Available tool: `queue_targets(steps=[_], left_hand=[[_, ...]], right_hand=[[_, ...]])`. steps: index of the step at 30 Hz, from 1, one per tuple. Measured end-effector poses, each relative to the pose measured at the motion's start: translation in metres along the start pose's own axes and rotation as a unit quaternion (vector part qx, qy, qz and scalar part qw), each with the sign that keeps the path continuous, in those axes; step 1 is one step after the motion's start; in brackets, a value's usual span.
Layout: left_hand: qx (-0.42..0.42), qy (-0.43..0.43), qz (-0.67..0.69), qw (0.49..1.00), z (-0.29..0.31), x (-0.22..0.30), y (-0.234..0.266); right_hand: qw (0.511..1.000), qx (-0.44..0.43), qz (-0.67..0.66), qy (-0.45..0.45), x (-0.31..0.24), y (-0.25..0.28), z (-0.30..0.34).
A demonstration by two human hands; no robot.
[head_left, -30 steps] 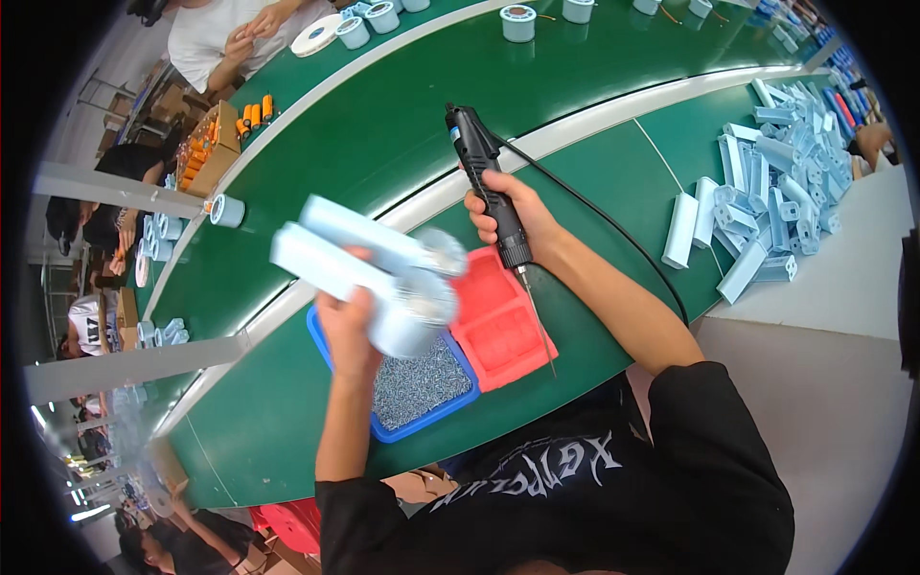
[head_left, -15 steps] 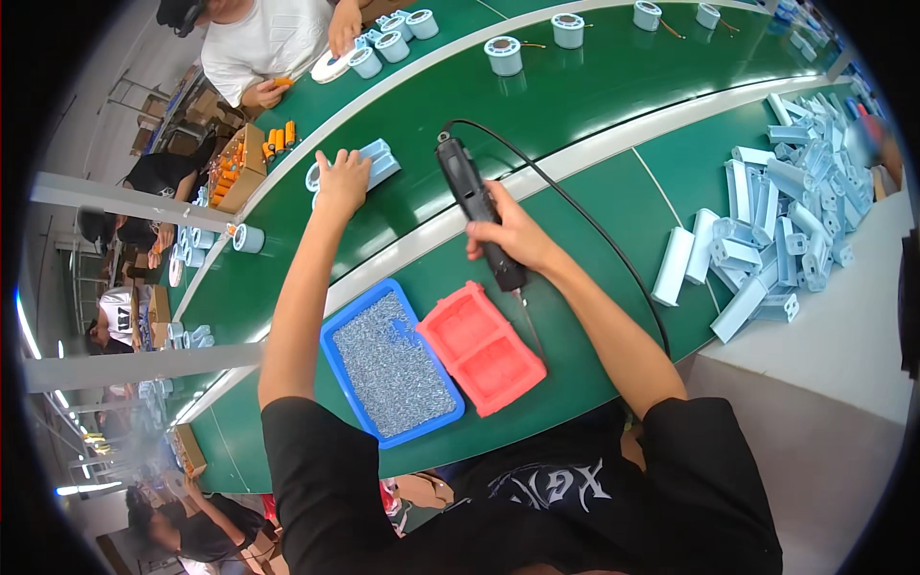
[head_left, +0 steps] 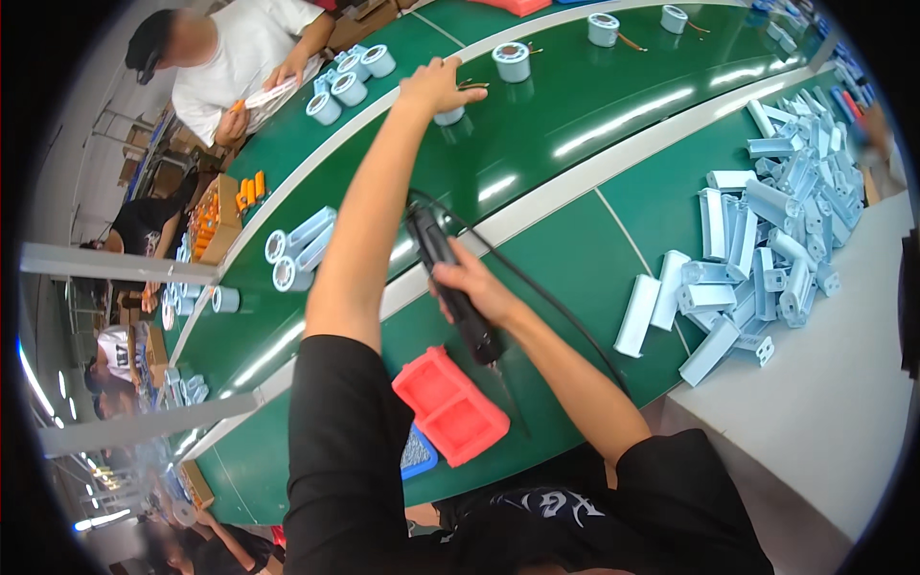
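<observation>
My left hand (head_left: 439,88) reaches far out over the green belt, thumb spread from the fingers. Under its palm is a light blue round cup-shaped part (head_left: 448,117), partly covered; whether the hand touches it I cannot tell. My right hand (head_left: 476,287) is wrapped round a black electric screwdriver (head_left: 443,273), its thin bit pointing down toward the worktop. Below it lies a red two-compartment tray (head_left: 458,407). A blue tray (head_left: 419,467) of small metal pieces is mostly hidden by my left sleeve. Light blue cup-and-bar parts (head_left: 305,244) rest on the belt left of my forearm.
Light blue cups with wires (head_left: 512,63) stand along the belt. A heap of light blue bars (head_left: 767,220) covers the right side. The screwdriver's black cable (head_left: 551,302) crosses the worktop. Across the belt, a person in white (head_left: 240,57) works beside a carton of orange cylinders (head_left: 216,225).
My left hand has left the light blue cup-and-bar parts and moved out to the right over another cup. The screwdriver stays in my right hand. The view has shifted.
</observation>
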State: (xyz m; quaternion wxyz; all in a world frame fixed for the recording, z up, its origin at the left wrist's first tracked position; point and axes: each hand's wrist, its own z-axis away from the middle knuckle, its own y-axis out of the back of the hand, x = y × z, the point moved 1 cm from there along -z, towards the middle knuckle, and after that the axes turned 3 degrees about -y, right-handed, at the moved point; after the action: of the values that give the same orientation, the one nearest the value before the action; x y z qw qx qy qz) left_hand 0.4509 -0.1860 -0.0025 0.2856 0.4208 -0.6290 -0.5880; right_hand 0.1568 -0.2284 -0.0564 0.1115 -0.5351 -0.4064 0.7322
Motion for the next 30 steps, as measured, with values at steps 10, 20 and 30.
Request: queue_targets(steps=[10,20,30], left_hand=[[-0.076,0.012,-0.051,0.996,-0.066,0.025,-0.007],[-0.060,-0.002,0.028,0.998,-0.035,0.018,0.040],[0.157,0.066,0.391,0.905,0.246,0.003,0.181]], right_hand=[[0.996,-0.050,0.015,-0.068,-0.006,0.001,-0.013],[0.991,-0.072,0.004,-0.109,-0.008,0.002,-0.012],[0.989,-0.044,0.112,-0.081,-0.017,-0.010,-0.006]])
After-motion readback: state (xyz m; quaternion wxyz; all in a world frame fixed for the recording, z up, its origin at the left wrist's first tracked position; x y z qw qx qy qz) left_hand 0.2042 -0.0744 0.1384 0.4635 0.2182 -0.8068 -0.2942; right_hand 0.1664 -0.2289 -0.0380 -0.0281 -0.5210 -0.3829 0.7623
